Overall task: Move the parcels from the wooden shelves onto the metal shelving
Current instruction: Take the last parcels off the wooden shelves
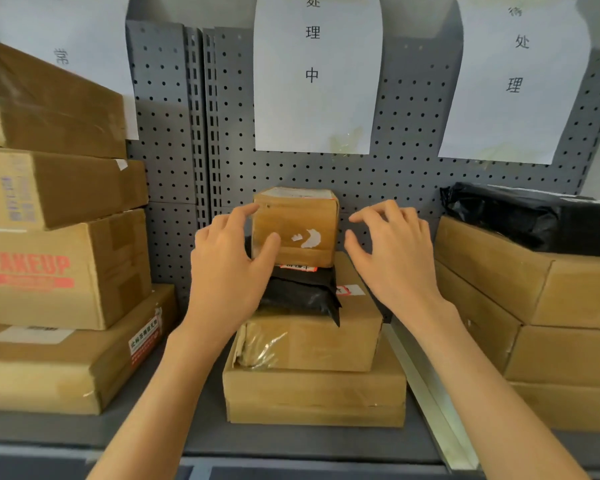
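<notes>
A small brown cardboard parcel [297,226] with a torn white label stands on top of a stack in the middle of the grey metal shelf [174,431]. Under it lie a black plastic mailer [300,292], a brown carton [312,341] and a flat wide carton [314,396]. My left hand [229,258] touches the small parcel's left front corner, thumb on its front face and fingers spread at its upper left edge. To the right of the parcel my right hand [395,251] hovers a small gap away, fingers spread and loosely bent, holding nothing.
Stacked brown cartons, one printed MAKEUP [59,268], fill the left of the shelf. More cartons [541,306] topped by a black bag [520,216] stand at the right, past a metal divider rail [426,393]. White paper signs [314,74] hang on the grey pegboard [174,133] behind.
</notes>
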`<move>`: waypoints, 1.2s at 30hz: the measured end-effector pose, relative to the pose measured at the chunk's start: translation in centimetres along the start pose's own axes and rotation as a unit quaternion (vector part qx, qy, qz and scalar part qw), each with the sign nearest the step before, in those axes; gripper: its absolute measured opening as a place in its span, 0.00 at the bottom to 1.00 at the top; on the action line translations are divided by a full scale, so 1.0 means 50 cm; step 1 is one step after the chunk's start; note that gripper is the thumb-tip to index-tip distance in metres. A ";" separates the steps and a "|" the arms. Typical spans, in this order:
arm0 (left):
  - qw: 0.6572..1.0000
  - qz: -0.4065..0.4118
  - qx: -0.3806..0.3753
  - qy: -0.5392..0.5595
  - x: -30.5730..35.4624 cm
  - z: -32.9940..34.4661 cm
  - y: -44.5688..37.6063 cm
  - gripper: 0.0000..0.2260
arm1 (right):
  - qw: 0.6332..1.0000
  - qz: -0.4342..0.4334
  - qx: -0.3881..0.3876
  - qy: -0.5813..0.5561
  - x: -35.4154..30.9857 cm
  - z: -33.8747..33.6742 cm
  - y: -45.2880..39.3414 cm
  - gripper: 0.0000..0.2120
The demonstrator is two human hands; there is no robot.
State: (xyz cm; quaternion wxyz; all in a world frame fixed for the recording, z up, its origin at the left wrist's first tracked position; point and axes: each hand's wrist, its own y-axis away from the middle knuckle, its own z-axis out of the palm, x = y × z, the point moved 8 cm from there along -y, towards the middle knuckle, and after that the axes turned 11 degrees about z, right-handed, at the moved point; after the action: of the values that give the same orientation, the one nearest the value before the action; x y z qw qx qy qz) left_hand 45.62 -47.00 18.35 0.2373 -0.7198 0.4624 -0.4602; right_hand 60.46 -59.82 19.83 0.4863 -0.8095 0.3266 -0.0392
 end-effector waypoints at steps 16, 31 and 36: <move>0.955 0.027 -0.004 -0.296 0.021 -0.111 0.379 0.11 | 0.992 -0.080 -0.033 -0.089 -0.119 -0.079 0.339 0.08; 0.889 -0.128 0.029 -0.439 -0.095 -0.429 0.614 0.09 | 0.950 -0.200 -0.141 -0.197 -0.430 -0.048 0.562 0.10; 0.861 -0.180 0.037 -0.475 -0.170 -0.597 0.677 0.09 | 0.926 -0.245 -0.166 -0.234 -0.623 -0.035 0.622 0.10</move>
State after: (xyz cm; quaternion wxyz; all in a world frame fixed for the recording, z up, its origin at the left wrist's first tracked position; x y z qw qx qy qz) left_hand 2.88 -52.53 2.44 0.3671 -0.9127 0.1385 -0.1144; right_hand 20.13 -53.26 3.39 0.3832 -0.9194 -0.0029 0.0886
